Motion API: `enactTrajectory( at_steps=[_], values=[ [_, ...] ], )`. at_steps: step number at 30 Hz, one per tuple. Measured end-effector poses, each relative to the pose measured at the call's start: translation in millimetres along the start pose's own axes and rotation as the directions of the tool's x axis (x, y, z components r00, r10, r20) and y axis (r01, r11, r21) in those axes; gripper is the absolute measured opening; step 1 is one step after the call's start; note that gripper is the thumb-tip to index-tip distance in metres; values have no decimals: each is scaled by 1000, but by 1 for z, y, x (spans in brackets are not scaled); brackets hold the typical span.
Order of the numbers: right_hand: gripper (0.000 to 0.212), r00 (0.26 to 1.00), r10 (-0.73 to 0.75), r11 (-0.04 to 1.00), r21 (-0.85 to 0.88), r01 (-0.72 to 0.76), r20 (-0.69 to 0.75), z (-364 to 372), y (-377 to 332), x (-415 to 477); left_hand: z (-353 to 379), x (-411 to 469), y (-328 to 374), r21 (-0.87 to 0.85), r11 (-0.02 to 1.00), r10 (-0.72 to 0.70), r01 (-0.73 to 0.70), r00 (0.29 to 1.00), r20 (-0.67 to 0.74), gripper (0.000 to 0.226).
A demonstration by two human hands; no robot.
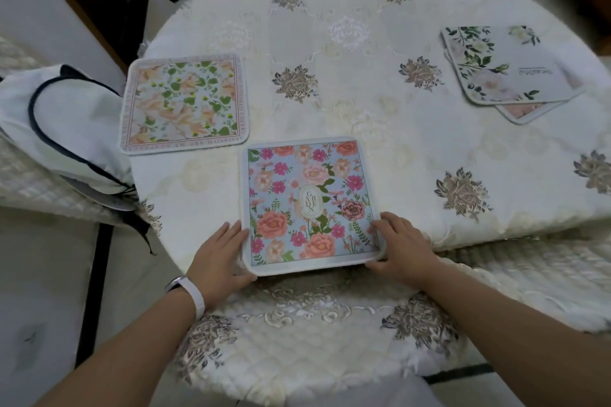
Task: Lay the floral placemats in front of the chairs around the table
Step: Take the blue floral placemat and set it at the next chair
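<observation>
I see the blue placemat (pixel 310 205) flat at the table's near edge, above the near chair (pixel 307 340). My left hand (pixel 218 258) and right hand (pixel 401 251) pinch its two near corners, equally close, fingers closed on it.

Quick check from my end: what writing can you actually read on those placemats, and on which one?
"GARDEN", in the oval badge on the blue placemat held by both hands.
Border lettering around the peach-and-green placemat: too blurred to read.
A short word on the top white placemat of the far-right stack: upside down and blurred, unreadable.
</observation>
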State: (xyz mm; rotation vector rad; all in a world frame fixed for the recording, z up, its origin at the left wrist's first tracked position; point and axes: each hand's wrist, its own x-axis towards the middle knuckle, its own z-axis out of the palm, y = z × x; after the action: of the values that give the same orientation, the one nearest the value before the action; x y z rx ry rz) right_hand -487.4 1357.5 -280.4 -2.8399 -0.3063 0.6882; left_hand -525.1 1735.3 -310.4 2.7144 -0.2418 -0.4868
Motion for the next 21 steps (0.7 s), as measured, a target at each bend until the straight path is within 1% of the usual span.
enactTrajectory(
  at_steps=[5, 8, 10, 12, 17, 21],
  values=[
    [85, 1000, 2, 1000, -12, -2, -4, -1, -1, 1, -2, 1, 3, 38, 999, 13, -13, 1000, -5, 113],
    [86, 1000, 1, 1000, -10, -1, 12, 1, 0, 1, 4, 3, -6, 54, 999, 3, -3, 1000, -4, 111],
    [82, 1000, 9, 1000, 1, -9, -6, 0, 1, 2, 6, 7, -7, 86, 996, 13, -15, 1000, 20, 109],
    [80, 1000, 15, 1000, 6, -15, -13, 0, 1, 2, 5, 8, -4, 105, 994, 20, -22, 1000, 13, 106],
    [80, 1000, 19, 1000, -7, -19, -16, 3, 2, 4, 3, 6, 3, 60, 998, 5, -3, 999, -35, 102],
    [80, 1000, 17, 1000, -4, -17, -17, 4, 1, 3, 5, 6, 2, 68, 998, -11, 13, 999, -32, 103]
  ],
)
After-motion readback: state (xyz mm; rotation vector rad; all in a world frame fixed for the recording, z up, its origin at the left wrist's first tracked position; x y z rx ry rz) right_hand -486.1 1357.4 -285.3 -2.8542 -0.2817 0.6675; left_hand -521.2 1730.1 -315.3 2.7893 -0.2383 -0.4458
